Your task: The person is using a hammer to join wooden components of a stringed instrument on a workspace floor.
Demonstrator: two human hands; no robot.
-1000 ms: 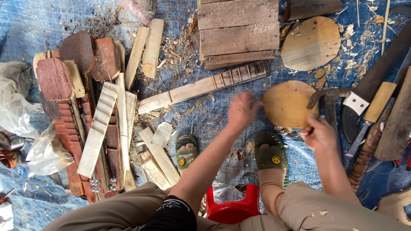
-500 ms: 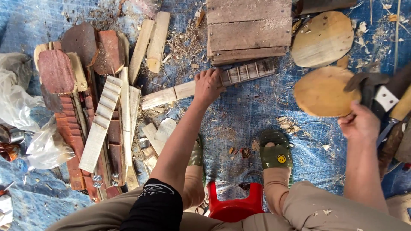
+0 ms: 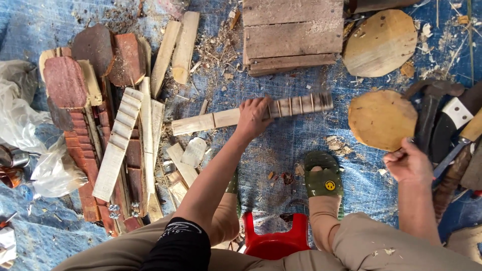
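Observation:
My left hand point(image 3: 253, 116) grips the middle of a long pale wooden strip point(image 3: 211, 120) with notched slots along its right half; the strip looks lifted and slightly blurred above the blue tarp point(image 3: 281, 150). My right hand point(image 3: 407, 161) is closed at the near edge of a round wooden disc point(image 3: 381, 119) lying on the tarp, and I cannot tell whether anything is in it. A second round disc point(image 3: 380, 42) lies further back. A hammer point(image 3: 427, 113) and knives point(image 3: 459, 125) lie just right of the near disc.
A pile of reddish and pale carved wood pieces point(image 3: 115, 135) covers the left. A weathered plank block point(image 3: 291, 32) sits at the top centre. Clear plastic bags point(image 3: 30, 150) lie at far left. My green sandals point(image 3: 324, 175) and a red stool point(image 3: 276, 241) are below.
My left hand moved left from the near disc to the notched strip and took hold of it. My right hand shifted right, then settled at the disc's near edge.

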